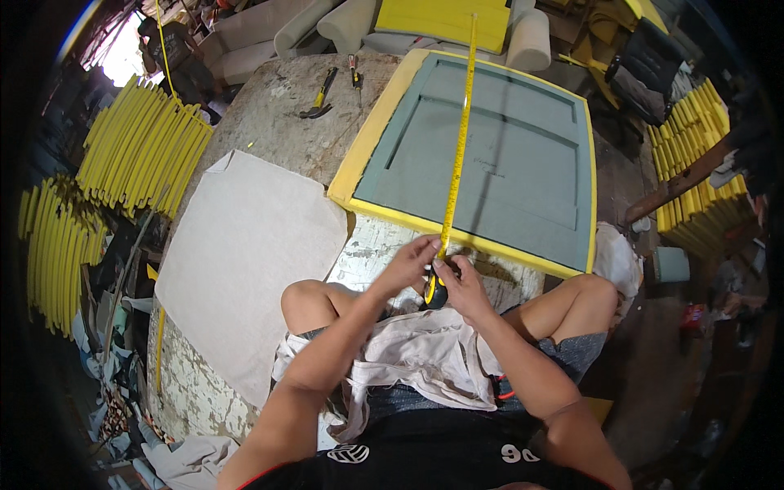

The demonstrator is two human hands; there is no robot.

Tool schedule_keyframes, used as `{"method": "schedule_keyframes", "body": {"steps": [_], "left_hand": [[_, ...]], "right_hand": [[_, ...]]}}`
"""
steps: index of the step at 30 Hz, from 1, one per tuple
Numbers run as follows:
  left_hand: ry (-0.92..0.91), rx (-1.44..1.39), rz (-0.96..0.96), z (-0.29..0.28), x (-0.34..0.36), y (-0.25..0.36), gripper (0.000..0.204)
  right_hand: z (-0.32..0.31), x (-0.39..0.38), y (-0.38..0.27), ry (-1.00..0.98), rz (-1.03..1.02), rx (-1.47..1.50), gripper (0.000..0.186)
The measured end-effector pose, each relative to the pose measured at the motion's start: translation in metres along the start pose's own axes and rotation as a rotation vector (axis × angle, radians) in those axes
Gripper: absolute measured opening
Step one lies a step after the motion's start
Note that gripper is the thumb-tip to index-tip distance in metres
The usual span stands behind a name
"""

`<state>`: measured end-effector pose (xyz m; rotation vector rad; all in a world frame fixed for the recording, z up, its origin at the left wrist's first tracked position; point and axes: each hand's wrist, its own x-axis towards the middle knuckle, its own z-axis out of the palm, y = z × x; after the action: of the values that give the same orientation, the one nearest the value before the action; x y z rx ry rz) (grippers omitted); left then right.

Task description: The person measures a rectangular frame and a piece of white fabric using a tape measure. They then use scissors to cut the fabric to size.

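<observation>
A yellow tape measure blade (460,147) runs out away from me, over a grey-green panel (514,139) framed in yellow foam (376,122) and past its far edge. My left hand (411,263) pinches the blade just beyond the black and yellow tape case (435,292). Around that case my right hand (464,287) is closed, its thumb near the mouth where the blade comes out. Part of the case is hidden by the fingers. Across my lap, below both hands, lies a crumpled whitish cloth (425,351).
A pale fabric sheet (245,261) lies flat on the worn table (269,106) at left. Farther off rest a hammer (320,94) and a screwdriver (354,72). Yellow foam strips (147,147) are stacked left, more foam pieces (690,139) right. A person (175,57) stands far left.
</observation>
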<state>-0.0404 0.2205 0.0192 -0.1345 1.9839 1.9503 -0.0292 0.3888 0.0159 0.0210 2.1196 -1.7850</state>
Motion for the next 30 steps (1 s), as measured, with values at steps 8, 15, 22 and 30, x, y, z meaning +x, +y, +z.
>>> {"method": "schedule_keyframes", "body": {"steps": [8,15,22,30], "left_hand": [[-0.157,-0.203,-0.136,0.012,-0.009,-0.008,0.072],[-0.217,-0.021,-0.049,0.006,0.006,-0.036,0.089],[-0.267,-0.120,-0.042,0.006,0.011,-0.031,0.085],[-0.263,-0.143,-0.074,0.003,0.019,-0.033,0.081]], "right_hand": [[-0.009,0.017,0.024,0.123,0.012,-0.083,0.048],[-0.004,0.028,0.033,0.103,0.120,-0.014,0.055],[-0.006,0.033,0.033,0.125,0.087,-0.007,0.059],[-0.008,0.037,0.026,0.137,0.138,-0.087,0.061]]}}
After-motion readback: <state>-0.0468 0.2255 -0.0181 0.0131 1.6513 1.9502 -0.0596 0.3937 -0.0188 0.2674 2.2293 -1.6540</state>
